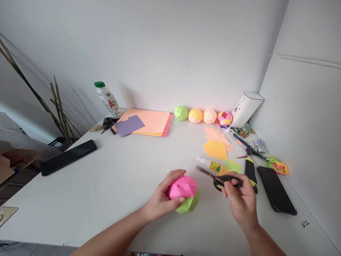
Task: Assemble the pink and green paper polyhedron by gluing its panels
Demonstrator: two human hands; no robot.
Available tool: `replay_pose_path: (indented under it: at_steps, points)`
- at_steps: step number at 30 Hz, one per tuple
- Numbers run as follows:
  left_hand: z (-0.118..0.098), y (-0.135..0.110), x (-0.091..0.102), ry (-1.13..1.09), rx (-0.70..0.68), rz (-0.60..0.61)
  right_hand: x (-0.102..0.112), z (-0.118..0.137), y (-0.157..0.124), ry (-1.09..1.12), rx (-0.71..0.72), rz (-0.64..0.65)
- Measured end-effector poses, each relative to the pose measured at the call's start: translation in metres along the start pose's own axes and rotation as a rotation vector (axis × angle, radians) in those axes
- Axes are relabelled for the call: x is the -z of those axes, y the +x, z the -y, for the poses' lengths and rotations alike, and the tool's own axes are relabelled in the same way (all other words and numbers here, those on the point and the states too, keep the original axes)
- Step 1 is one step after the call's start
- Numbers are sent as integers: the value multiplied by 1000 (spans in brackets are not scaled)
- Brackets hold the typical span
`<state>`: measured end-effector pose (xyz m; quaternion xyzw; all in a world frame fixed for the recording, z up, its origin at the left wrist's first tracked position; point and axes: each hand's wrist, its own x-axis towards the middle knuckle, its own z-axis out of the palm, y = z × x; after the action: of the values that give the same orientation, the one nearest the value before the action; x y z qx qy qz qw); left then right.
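My left hand (167, 195) is wrapped round a faceted paper ball (183, 186), pink on top and green below. In my right hand (241, 199) is a pair of scissors (217, 177) with black handles, its blades pointing left toward the ball but apart from it. The blades are slightly blurred. Just beyond them lies a glue bottle (214, 165) with a yellow label, near green paper scraps (233, 166). A utility knife (249, 170) rests to the right of my right hand.
Against the wall stand several faceted paper balls (195, 116) beside a white box (246, 109). Paper sheets (149, 121), a purple piece (130, 125), keys (108, 122) and a bottle (109, 101) are at back left. A phone (277, 190) lies right; a black case (69, 157) lies left.
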<state>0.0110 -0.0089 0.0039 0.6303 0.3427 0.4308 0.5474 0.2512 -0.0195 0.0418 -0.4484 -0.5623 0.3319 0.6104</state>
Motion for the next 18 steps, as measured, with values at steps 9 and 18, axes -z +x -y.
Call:
replay_pose_path:
  at_steps: [9,18]
  points:
    - [15,-13,-17,515,-160,-51,-39,-21,-18,-226,-45,249]
    - [6,-9,-7,583,-60,-11,-29,-48,-8,-375,47,286]
